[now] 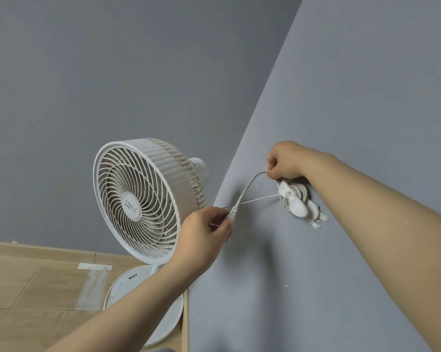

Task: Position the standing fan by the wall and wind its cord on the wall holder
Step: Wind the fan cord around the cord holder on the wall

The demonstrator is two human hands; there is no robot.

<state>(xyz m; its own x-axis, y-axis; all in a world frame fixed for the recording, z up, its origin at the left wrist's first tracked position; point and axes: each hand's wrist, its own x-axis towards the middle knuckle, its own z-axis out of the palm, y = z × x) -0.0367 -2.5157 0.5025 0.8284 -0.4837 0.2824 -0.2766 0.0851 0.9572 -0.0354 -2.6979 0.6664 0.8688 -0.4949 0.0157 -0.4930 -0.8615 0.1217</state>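
In the head view, a white plastic standing fan (138, 199) is seen upright on the pale wooden floor (24, 288), just beside the grey wall (341, 97), with its round grille turned leftward and tilted slightly up. Coils of thin white cord (247, 186) are wound around a white plastic wall holder (296, 201). The cord's plug end is pinched in the left hand (206, 232) grip, and the right hand (283, 161) grip is clamped on the cord just above the holder.
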